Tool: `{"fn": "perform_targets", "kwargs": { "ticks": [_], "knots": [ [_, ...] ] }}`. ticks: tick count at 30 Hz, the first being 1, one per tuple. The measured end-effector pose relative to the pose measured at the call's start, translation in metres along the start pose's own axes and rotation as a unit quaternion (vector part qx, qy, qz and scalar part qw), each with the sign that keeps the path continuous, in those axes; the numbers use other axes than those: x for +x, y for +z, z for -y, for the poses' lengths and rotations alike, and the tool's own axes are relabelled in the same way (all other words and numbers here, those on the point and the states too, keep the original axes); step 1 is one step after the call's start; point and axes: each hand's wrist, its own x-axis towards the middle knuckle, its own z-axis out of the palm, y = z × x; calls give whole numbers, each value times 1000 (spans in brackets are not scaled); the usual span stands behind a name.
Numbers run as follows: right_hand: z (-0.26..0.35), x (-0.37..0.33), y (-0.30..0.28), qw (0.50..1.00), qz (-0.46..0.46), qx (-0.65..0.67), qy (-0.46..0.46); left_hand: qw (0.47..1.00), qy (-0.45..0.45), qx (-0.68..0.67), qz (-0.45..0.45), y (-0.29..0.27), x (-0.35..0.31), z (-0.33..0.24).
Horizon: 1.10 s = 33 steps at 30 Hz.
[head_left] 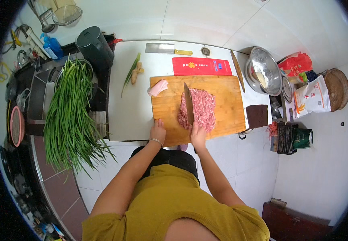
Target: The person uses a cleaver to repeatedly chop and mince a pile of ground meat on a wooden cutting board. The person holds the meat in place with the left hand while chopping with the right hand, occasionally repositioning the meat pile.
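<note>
A wooden cutting board (224,90) lies on a low white table (127,104). A mound of pink minced meat (202,108) sits in the board's middle. My right hand (198,134) grips the handle of a cleaver (188,105) whose blade stands edge-down in the left part of the meat. My left hand (158,131) rests on the board's near left edge, fingers curled over it. A pale piece of fat or meat (158,88) lies at the board's far left corner.
A second cleaver (166,49), a red flat packet (201,66), a scallion with ginger (133,72) and a steel bowl (264,70) are on the table's far side. A big bunch of green chives (71,116) lies left. Bags (310,96) stand on the right floor.
</note>
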Motion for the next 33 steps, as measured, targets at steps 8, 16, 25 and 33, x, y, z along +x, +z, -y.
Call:
{"fn": "perform_targets", "kwargs": {
  "ticks": [8, 16, 25, 33],
  "knots": [
    [31, 11, -29, 994, 46, -50, 88, 1000, 2, -14, -13, -10, -13, 1],
    [-74, 23, 41, 983, 3, -157, 93, 998, 11, 42, -56, 14, 1, 3],
    [-16, 17, 17, 995, 18, -65, 79, 998, -6, 35, -48, 2, -1, -2],
    [22, 23, -13, 995, 47, -6, 83, 1000, -19, 16, -1, -9, -3, -3]
  ]
}}
